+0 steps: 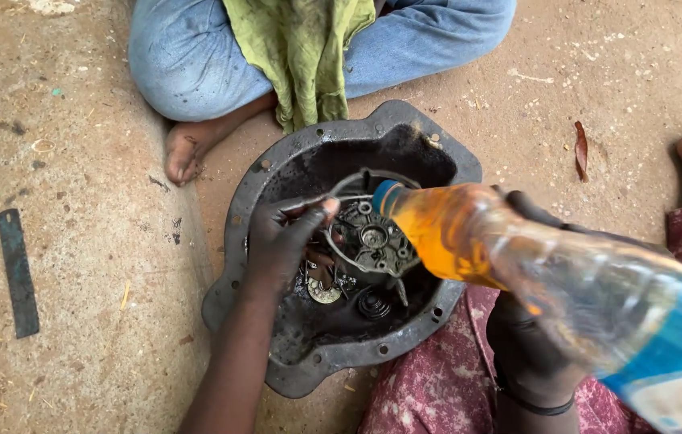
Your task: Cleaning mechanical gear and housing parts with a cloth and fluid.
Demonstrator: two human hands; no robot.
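Note:
My left hand [281, 241] pinches a round, greasy metal engine part [373, 239] by its thin ring and holds it over a dirty black metal pan [232, 233]. My right hand [530, 350] grips a clear plastic bottle [469, 233] with a blue label. The bottle is tilted down, and orange liquid sits at its blue neck right against the part. In the pan's oily bottom lie a small coil spring [373, 304], a brass disc [323, 291] and other small pieces.
Another person sits cross-legged across the pan in blue jeans, with a green cloth [301, 56] in the lap and a bare foot [184, 149] near the rim. A flat metal strip [18, 273] lies on the dirt at left. A dry leaf [580, 150] lies at right.

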